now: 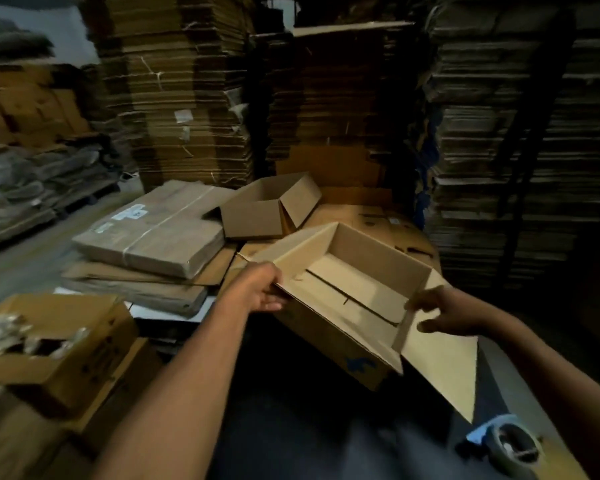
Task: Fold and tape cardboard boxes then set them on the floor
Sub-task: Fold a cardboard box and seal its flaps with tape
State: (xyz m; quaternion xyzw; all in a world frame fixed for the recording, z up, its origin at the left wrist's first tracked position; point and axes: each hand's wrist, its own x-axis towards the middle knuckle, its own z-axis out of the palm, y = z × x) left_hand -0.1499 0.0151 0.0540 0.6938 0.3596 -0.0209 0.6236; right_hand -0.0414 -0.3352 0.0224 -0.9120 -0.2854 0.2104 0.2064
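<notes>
An open-topped cardboard box [357, 285] with its upper flaps spread out is held up in front of me, tilted toward me, its bottom flaps folded shut. My left hand [260, 289] grips the left flap edge. My right hand [440, 311] pinches the box's right wall near the corner. A second formed box [267, 209] with open flaps rests behind it on flat cardboard. A roll of tape [515, 445] in a blue dispenser lies at the lower right.
A strapped bundle of flat cardboard [153, 233] lies on more flat sheets to the left. A brown box [56, 348] holding plastic-wrapped items stands at the lower left. Tall stacks of flattened cartons [194, 91] wall in the back and right.
</notes>
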